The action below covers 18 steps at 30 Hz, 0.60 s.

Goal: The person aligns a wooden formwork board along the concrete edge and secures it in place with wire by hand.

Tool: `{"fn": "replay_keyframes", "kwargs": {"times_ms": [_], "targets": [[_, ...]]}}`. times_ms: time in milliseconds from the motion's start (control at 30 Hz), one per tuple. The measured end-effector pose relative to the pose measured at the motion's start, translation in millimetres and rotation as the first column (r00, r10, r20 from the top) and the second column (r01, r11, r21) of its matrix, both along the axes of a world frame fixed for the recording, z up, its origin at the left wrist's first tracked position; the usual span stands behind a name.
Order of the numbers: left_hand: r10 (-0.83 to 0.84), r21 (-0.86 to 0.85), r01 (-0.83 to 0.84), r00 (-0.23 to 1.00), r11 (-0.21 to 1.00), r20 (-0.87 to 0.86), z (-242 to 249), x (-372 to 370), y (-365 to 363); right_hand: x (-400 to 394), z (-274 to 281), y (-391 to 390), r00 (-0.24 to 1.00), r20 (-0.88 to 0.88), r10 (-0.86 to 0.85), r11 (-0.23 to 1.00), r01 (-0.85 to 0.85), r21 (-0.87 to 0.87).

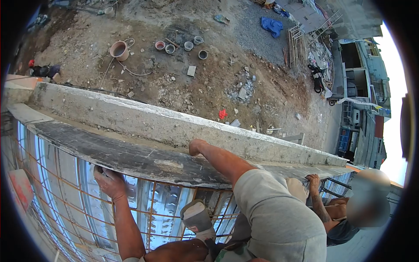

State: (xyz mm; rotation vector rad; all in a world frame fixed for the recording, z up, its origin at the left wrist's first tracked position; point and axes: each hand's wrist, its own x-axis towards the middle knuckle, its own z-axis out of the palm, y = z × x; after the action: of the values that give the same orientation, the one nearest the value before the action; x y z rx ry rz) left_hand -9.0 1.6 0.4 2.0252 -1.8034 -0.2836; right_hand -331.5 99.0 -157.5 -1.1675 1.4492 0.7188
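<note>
L hand (110, 182) grips the underside edge of the dark formwork board (131, 159), fingers curled round it, clamped tight; board sits just above the hand & runs along the inner side of the concrete parapet (144, 122). R hand not in view, can't tell its state. Rebar mesh (148, 214) over corrugated metal decking (170, 201) lies below the board. Wearer's knee (279, 209) & foot (195, 146) press on the board top. Another person's hand (313, 182) grips the board far right. Ground w/ buckets (120, 50) well below.
</note>
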Motion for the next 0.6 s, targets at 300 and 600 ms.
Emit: {"fn": "replay_keyframes", "kwargs": {"times_ms": [300,600], "targets": [[-0.026,-0.037,0.027,0.999,0.999,0.022,-1.4,-0.5,-1.2,-4.3,-19.1,4.3,0.998,0.001,0.065,0.994,-0.065,-0.088],[-0.012,-0.054,0.014,0.999,0.998,0.047,-4.3,1.5,-1.8,-53.8,-8.5,21.4,0.991,0.099,-0.087,0.937,0.115,-0.329]]}}
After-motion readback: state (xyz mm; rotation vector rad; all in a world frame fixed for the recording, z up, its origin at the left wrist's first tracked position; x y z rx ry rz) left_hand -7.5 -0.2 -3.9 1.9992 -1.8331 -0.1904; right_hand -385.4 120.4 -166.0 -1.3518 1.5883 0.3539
